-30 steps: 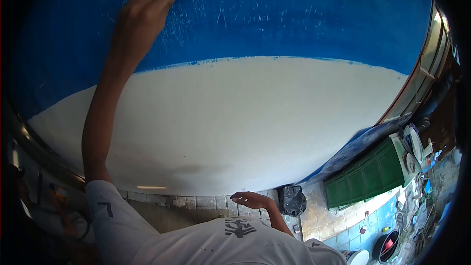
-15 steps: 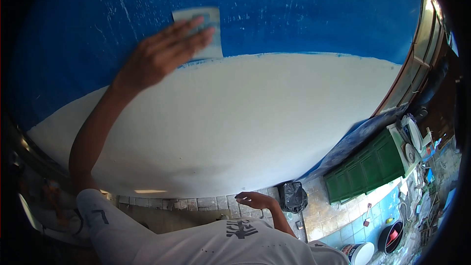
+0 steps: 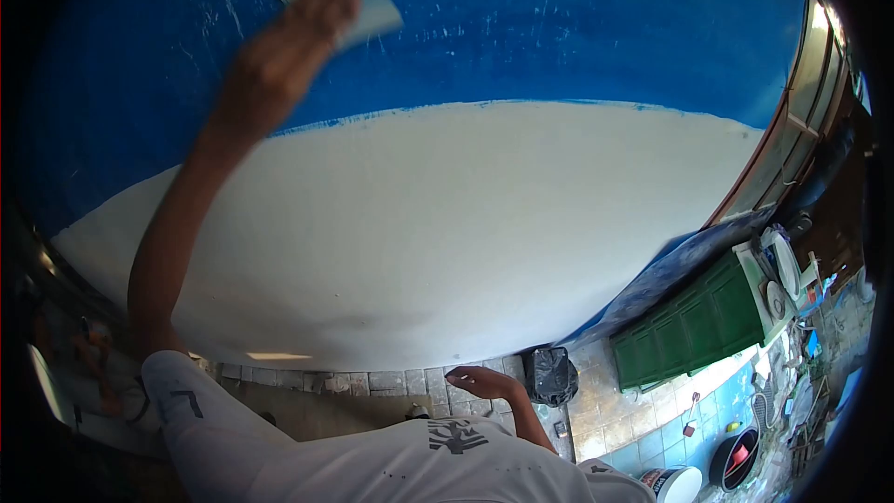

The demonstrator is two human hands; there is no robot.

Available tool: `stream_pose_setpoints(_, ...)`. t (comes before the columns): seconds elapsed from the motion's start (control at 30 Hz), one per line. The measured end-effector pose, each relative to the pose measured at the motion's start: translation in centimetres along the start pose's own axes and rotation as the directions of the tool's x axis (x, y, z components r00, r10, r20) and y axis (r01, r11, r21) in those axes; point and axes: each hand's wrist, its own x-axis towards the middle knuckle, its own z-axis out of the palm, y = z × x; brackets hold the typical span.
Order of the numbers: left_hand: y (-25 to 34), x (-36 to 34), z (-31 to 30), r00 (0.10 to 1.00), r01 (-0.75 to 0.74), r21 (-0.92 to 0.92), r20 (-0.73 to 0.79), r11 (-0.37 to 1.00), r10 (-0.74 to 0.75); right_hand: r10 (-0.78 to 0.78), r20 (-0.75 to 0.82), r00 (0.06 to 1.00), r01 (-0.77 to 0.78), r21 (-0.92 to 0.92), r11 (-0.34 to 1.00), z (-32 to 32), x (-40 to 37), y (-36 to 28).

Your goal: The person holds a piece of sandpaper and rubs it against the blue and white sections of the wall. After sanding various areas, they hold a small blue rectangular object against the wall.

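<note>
Left hand: the left hand (image 3: pixel 279 56) is raised high on a bare arm, at the upper left of the view, and is blurred.
Left fingers: they lie close together and flat over a pale blue-grey rectangular sheet (image 3: pixel 368 2), pinning it to the wall; whether the thumb curls under an edge cannot be told.
Sheet: tilted, with one corner up and one to the right, it lies flat on the blue painted upper band of the wall (image 3: pixel 577 28), well above the line where the blue ends.
Blue band: fine pale scratches show on it beside the sheet and out to the right.
Lower wall: the smooth cream-white lower part of the wall (image 3: pixel 466 224) fills the middle of the view, and its top edge against the blue is slightly ragged.
Right hand: the right hand (image 3: pixel 480 380) hangs low in front of the body, just above the white printed T-shirt (image 3: pixel 400 466), well apart from the wall.
Right fingers: loosely curled, palm down, with nothing in them.
Floor: a floor of pale stone and blue tiles (image 3: pixel 652 419) runs along the foot of the wall.
By the wall: a black plastic bag (image 3: pixel 551 377) stands at the wall's foot, near the right hand in the view.
Further right: a dark green slatted cabinet (image 3: pixel 698 321) stands against a blue tarpaulin (image 3: pixel 661 275).
Bottom right: a white paint bucket (image 3: pixel 672 484) sits just beside a black round basin (image 3: pixel 736 461).
</note>
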Motion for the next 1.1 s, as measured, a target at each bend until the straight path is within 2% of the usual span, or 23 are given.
stream_pose_setpoints(0.07,3.2,-1.0,0.9,0.989,-0.106,-0.104,0.088,0.989,0.115,0.017,-0.017,1.000,-0.017,0.028,0.999,-0.2,-0.3,0.3)
stream_pose_setpoints(0.17,1.7,-0.5,0.6,0.982,-0.151,-0.058,0.105,0.987,0.157,-0.014,-0.006,1.000,0.013,-0.043,0.999,-0.4,-0.6,0.3)
stream_pose_setpoints(0.2,0.5,0.6,-0.5,0.988,-0.124,0.044,0.099,0.991,0.119,-0.016,-0.001,1.000,0.015,-0.048,0.999,-0.6,-0.7,0.3)
stream_pose_setpoints(0.3,-0.6,0.9,-0.7,0.996,-0.060,0.065,0.072,0.996,0.055,-0.033,0.013,0.999,0.034,-0.042,0.999,-0.8,-1.4,-0.4)
stream_pose_setpoints(0.33,0.4,0.3,-0.5,0.996,-0.053,0.062,0.077,0.997,0.048,-0.068,0.002,0.998,0.068,0.026,0.997,-1.2,-1.5,-0.7)
stream_pose_setpoints(0.4,4.2,-1.4,0.7,0.972,-0.148,-0.197,0.154,0.969,0.180,-0.163,-0.046,0.986,0.169,0.182,0.969,-2.3,-2.1,-2.7)
stream_pose_setpoints(0.43,6.1,-2.3,1.2,0.953,-0.176,-0.264,0.194,0.948,0.231,-0.165,-0.046,0.985,0.171,0.181,0.968,-2.9,-2.6,-3.9)
stream_pose_setpoints(0.5,6.6,-2.1,0.6,0.955,-0.151,-0.289,0.203,0.945,0.215,-0.247,-0.166,0.955,0.297,0.494,0.817,-4.1,-3.4,-6.1)
stream_pose_setpoints(0.53,5.4,-1.8,0.3,0.955,-0.155,-0.284,0.201,0.946,0.217,-0.276,-0.230,0.933,0.357,0.509,0.783,-4.5,-3.5,-6.6)
stream_pose_setpoints(0.6,2.5,-1.6,-0.3,0.991,-0.017,0.006,0.132,1.000,0.016,-0.258,-0.274,0.926,0.367,0.499,0.785,-5.4,-3.6,-7.1)
stream_pose_setpoints(0.7,2.8,-2.1,-0.2,0.993,0.030,-0.029,0.111,0.999,-0.026,-0.214,-0.356,0.910,0.376,0.485,0.790,-5.5,-3.6,-7.2)
stream_pose_setpoints(0.77,3.5,-2.2,0.1,0.989,-0.010,-0.084,0.148,0.996,0.022,-0.173,-0.388,0.905,0.356,0.468,0.809,-5.6,-3.2,-6.8)
stream_pose_setpoints(0.83,1.9,-1.6,-0.3,0.997,-0.017,-0.013,0.076,1.000,0.018,-0.163,-0.381,0.910,0.349,0.492,0.798,-5.3,-3.2,-6.7)
stream_pose_setpoints(0.87,0.9,-1.1,-1.2,0.995,0.063,0.051,0.076,0.997,-0.067,-0.161,-0.369,0.915,0.338,0.485,0.807,-5.1,-3.3,-6.9)
stream_pose_setpoints(0.9,0.9,-1.2,-1.2,0.994,0.069,0.053,0.080,0.996,-0.073,-0.158,-0.360,0.920,0.327,0.479,0.814,-4.9,-3.3,-7.1)
stream_pose_setpoints(0.97,1.5,-1.5,-0.9,0.994,0.100,0.005,0.043,0.995,-0.100,-0.174,-0.360,0.916,0.339,0.468,0.816,-5.0,-3.3,-7.6)
stream_pose_setpoints(1.0,2.3,-2.1,-0.4,0.997,0.028,-0.018,0.068,0.999,-0.026,-0.221,-0.382,0.897,0.384,0.427,0.819,-5.2,-3.4,-8.2)
stream_pose_setpoints(1.07,6.0,-3.9,0.0,0.997,0.057,-0.310,0.060,0.949,-0.041,-0.306,-0.443,0.843,0.480,0.359,0.801,-6.0,-3.8,-10.4)
stream_pose_setpoints(1.1,8.2,-4.3,-0.9,0.997,0.081,-0.409,0.043,0.909,-0.070,-0.418,-0.524,0.742,0.580,0.188,0.793,-6.8,-3.7,-11.2)
